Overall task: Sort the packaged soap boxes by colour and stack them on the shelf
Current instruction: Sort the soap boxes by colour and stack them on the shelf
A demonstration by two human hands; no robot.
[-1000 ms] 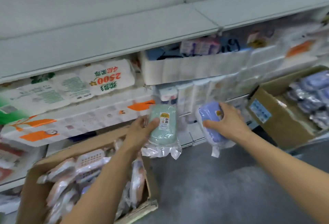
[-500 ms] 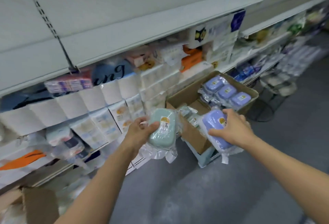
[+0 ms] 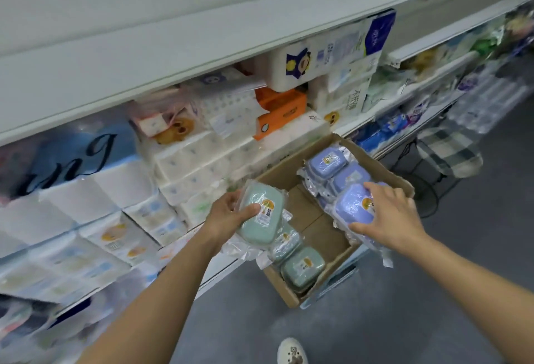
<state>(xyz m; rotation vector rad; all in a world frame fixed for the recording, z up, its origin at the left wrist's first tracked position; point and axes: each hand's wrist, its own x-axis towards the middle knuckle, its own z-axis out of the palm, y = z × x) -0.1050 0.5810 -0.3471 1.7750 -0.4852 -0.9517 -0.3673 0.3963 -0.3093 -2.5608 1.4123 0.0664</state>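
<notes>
The left hand (image 3: 231, 215) grips a green soap box (image 3: 261, 213) in clear wrap, thumb across its front, over the near left part of a cardboard box (image 3: 291, 174). The right hand (image 3: 388, 215) curls round a purple soap box (image 3: 354, 204), at the box's right edge. Inside, two more green soap boxes (image 3: 302, 268) lie at the near left and other purple soap boxes (image 3: 328, 161) at the far right; bare cardboard shows between the two colours, the one open gap. The box's far corner meets the shelf (image 3: 202, 45), which is packed with tissue packs (image 3: 202, 158). To the right and below lies open grey floor (image 3: 404, 320), with a shoe (image 3: 291, 352) at the bottom edge. Half a second ago the hands held the same boxes short of the carton; now both are over it, and the view has turned right.
</notes>
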